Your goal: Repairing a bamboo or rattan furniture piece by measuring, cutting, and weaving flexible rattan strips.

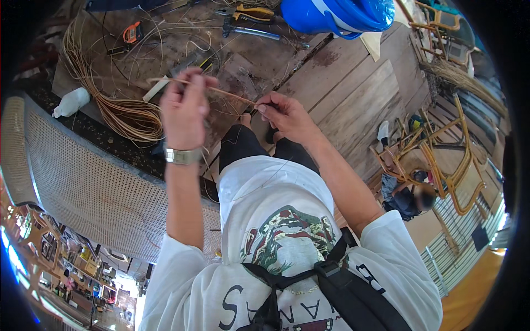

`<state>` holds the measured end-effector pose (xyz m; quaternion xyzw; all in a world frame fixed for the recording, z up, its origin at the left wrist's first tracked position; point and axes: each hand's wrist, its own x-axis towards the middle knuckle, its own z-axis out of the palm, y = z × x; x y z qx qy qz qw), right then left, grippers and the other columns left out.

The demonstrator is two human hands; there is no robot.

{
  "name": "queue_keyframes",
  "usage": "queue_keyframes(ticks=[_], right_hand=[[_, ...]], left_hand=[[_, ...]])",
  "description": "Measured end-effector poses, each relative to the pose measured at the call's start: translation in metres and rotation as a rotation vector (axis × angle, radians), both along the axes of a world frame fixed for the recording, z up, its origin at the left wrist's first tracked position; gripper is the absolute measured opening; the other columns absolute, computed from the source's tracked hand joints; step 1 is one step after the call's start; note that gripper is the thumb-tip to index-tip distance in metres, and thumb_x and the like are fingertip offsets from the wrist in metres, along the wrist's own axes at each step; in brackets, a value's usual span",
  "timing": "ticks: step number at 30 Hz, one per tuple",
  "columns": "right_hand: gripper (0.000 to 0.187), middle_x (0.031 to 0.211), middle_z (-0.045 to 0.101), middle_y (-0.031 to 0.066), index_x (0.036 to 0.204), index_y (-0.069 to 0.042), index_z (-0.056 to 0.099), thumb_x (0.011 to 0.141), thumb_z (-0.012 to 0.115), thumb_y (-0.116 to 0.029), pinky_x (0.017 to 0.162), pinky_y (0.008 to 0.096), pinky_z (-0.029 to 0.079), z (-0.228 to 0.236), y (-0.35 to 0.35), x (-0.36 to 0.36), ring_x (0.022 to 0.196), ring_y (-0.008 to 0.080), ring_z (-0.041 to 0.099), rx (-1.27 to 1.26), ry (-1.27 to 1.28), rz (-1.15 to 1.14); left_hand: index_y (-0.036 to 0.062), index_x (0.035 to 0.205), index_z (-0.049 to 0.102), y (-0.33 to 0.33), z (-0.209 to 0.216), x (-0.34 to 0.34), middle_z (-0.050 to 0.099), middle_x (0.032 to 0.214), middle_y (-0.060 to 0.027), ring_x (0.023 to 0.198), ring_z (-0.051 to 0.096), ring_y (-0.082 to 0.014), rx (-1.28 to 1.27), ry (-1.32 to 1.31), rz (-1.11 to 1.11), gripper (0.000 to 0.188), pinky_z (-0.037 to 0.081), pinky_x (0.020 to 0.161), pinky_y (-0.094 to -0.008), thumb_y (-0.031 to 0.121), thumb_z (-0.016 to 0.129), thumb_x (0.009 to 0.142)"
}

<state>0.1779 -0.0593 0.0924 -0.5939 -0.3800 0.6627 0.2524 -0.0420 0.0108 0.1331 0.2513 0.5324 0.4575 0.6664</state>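
Tan strand (232,95) up in the air between the two hands, above the plank floor (342,102), just forward of the person's feet. Long axis runs crosswise, slightly slanted, left end farther out. Right hand (287,117) at the near end, thumb and forefinger pinching the tip. Left hand (185,107) toward the far end, fingers curled about the strand; blurred, so cannot tell whether the hold is tight or loose. A short tan length shows past its outer side, likely the same strand. Strand therefore lies left and a little forward of the right hand; both hands already on it.

Bounds: left side tightest. Coil of strands (130,118) just beside the left hand, white bottle (73,102) near the floor's left edge, woven panel (110,171) beyond that edge. Pliers (254,14) and hammer (256,33) toward the far edge, blue bucket (309,16) to their right. Roomier side: right, planks reaching toward the chair frames (462,149), well apart.
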Motion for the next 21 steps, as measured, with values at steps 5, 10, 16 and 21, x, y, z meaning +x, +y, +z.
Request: queue_keyframes(ticks=[5, 10, 16, 21], right_hand=[[0.014, 0.076, 0.056, -0.0033, 0.101, -0.003, 0.063, 0.098, 0.059, -0.016, 0.060, 0.0244, 0.042, -0.006, 0.003, 0.001, 0.067, 0.0064, 0.049, -0.030, 0.055, 0.035], [0.017, 0.074, 0.062, 0.0062, 0.096, 0.000, 0.064, 0.094, 0.061, -0.017, 0.063, 0.0286, 0.045, -0.019, 0.015, -0.011, 0.066, 0.0115, 0.055, 0.044, -0.162, -0.093], [0.019, 0.076, 0.065, 0.0083, 0.096, 0.000, 0.064, 0.091, 0.062, -0.018, 0.067, 0.0309, 0.049, -0.021, 0.019, -0.009, 0.069, 0.0134, 0.060, -0.003, -0.186, -0.023], [0.017, 0.078, 0.067, 0.0104, 0.096, -0.001, 0.066, 0.091, 0.061, -0.016, 0.068, 0.0322, 0.050, -0.029, 0.022, -0.009, 0.070, 0.0170, 0.064, 0.004, -0.135, -0.134]], left_hand=[[0.0093, 0.112, 0.066, 0.068, 0.030, -0.055, 0.073, 0.096, -0.0055, 0.050, 0.035, 0.0010, 0.304, 0.419, -0.067, 0.019, 0.028, 0.044, -0.0153, 0.021, 0.060, 0.098], [0.0075, 0.095, 0.069, 0.032, -0.051, -0.039, 0.071, 0.085, -0.0014, 0.047, 0.037, -0.0010, -0.206, 0.503, -0.040, 0.029, 0.027, 0.041, -0.0196, 0.036, 0.068, 0.093], [0.0054, 0.097, 0.068, -0.016, -0.068, 0.031, 0.070, 0.084, -0.0006, 0.057, 0.048, -0.0013, -0.168, 0.025, -0.201, 0.022, 0.033, 0.048, -0.0182, 0.026, 0.072, 0.091], [0.0033, 0.102, 0.069, 0.016, -0.104, 0.020, 0.070, 0.088, -0.0002, 0.069, 0.054, -0.0033, -0.070, 0.153, -0.222, 0.020, 0.040, 0.061, -0.0188, 0.020, 0.072, 0.091]])
